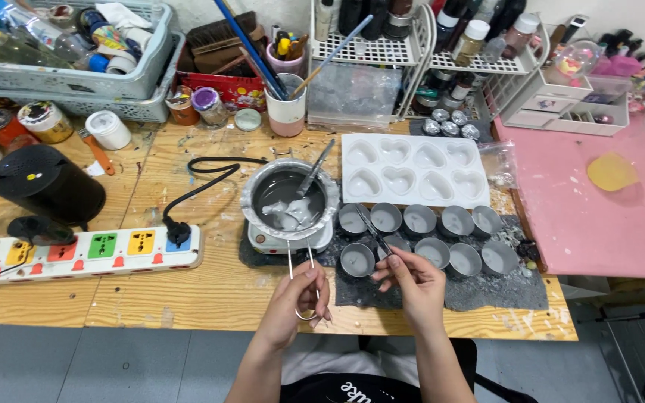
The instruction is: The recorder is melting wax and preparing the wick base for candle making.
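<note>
You sit at a scuffed pale plywood workbench [210, 283] whose back edge is crowded with baskets, jars and wire racks. Left of centre lies a long white power strip with coloured sockets [83, 254]. At the middle stands a round crinkled foil melting pot of grey wax [290, 200] on a small hotplate, a stirring stick leaning in it. Behind and to the right rests a white silicone mould tray with heart-shaped cavities [410, 169]. In front of that tray, two rows of small round metal tealight cups [442, 239] hold grey wax on a dark mat. Your right hand [412, 282] is pinched shut on thin dark tweezers [374, 233], whose long axis runs up and left over the nearest cup, directly ahead of that hand. Your left hand [300, 298], closed on a pair of thin metal rods [300, 261] pointing away towards the pot, is farther from the cups.
</note>
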